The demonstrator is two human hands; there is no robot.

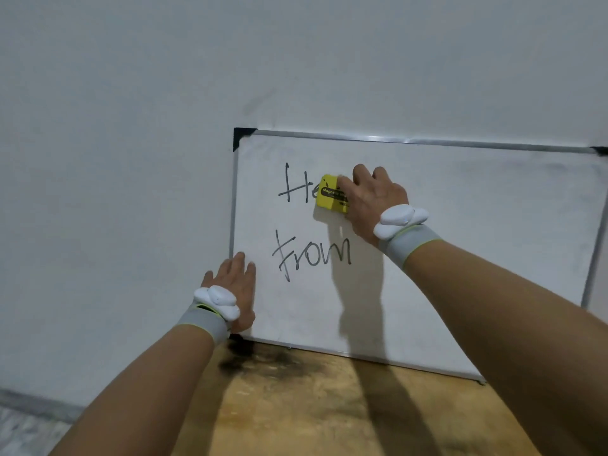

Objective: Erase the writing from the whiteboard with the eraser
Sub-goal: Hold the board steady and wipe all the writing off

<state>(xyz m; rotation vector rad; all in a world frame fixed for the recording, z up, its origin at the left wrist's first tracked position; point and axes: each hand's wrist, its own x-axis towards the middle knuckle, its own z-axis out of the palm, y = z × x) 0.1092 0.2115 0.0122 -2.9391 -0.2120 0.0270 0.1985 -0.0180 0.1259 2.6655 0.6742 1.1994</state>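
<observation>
A metal-framed whiteboard (460,258) leans against the wall, standing on a wooden surface. Black handwriting shows on its left half: "He" (296,187) on top and "from" (312,256) below. My right hand (375,199) presses a yellow eraser (329,194) with a black label flat on the board, just right of the "He", covering what follows those letters. My left hand (235,284) lies flat with fingers spread on the board's lower left edge. Both wrists wear grey bands with white devices.
The wooden tabletop (312,406) under the board has a dark stain near the board's lower left corner. A plain grey-white wall (131,126) rises behind. A strip of floor (26,429) shows at the lower left.
</observation>
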